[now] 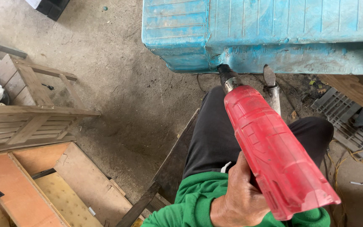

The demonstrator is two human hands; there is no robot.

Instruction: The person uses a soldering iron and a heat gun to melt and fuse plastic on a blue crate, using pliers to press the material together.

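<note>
My left hand (pixel 236 197), in a green sleeve, is shut on the handle of a red heat gun (pixel 274 151). Its dark metal nozzle (pixel 227 80) touches or nearly touches the lower edge of a big, worn blue plastic tub (pixel 265 33). Just right of the nozzle, a thin metal blade (pixel 270 82) also points at the tub's edge. The blade's shaft runs down behind the heat gun, so what holds it is hidden. My right hand is not visible. My legs in black trousers (pixel 215 134) lie under the tool.
A weathered wooden crate (pixel 30 109) stands at the left, and plywood boards (pixel 64 185) lie at the lower left. A dark plank (pixel 169 168) leans beside my leg. Grey plastic grating (pixel 341 122) and yellow cord (pixel 345 159) lie at the right on the concrete floor (pixel 118 75).
</note>
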